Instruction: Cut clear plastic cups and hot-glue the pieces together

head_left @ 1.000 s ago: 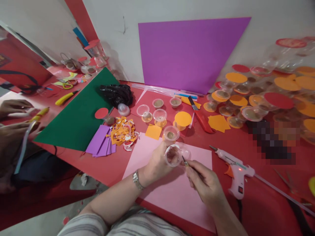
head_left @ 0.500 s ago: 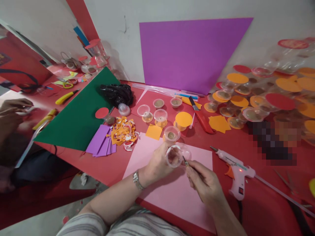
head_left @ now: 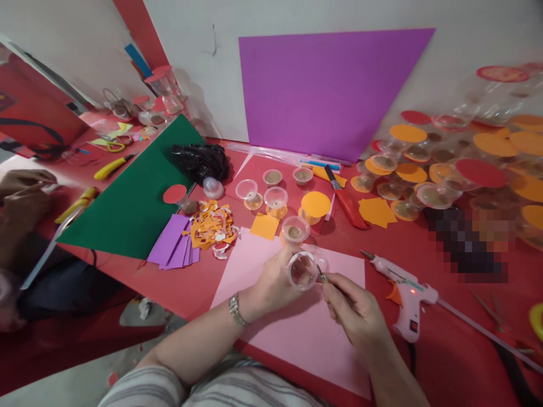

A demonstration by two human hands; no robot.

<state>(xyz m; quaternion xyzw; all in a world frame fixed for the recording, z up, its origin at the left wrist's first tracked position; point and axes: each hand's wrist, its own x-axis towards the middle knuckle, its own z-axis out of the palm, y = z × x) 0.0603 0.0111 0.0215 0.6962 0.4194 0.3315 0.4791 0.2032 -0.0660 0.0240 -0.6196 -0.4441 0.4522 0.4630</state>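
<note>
The bench (head_left: 199, 291) is carrying a pink sheet (head_left: 292, 333), apparently shielding the surface. Over the sheet, the fingers of the left hand (head_left: 276, 278) are gripping a clear cup (head_left: 302, 271), rim facing up, likely for visibility; those of the right hand (head_left: 352, 302) are pinching a slim tool (head_left: 321, 274) near its tip, seemingly for control, and aiming it cupward.

No word, number or brand can be read. On the barrel of the pink glue gun (head_left: 410, 282), a small greenish marking is shown, but it is too fine to be made out. On the red surface at the far left (head_left: 36, 93), a dark patch with faint yellowish marks is cut off by the picture's edge and cannot be deciphered. No numerals can be discerned on the wristwatch (head_left: 234, 306). Any lettering under the pixelated patch (head_left: 469, 246) is hidden.
</note>
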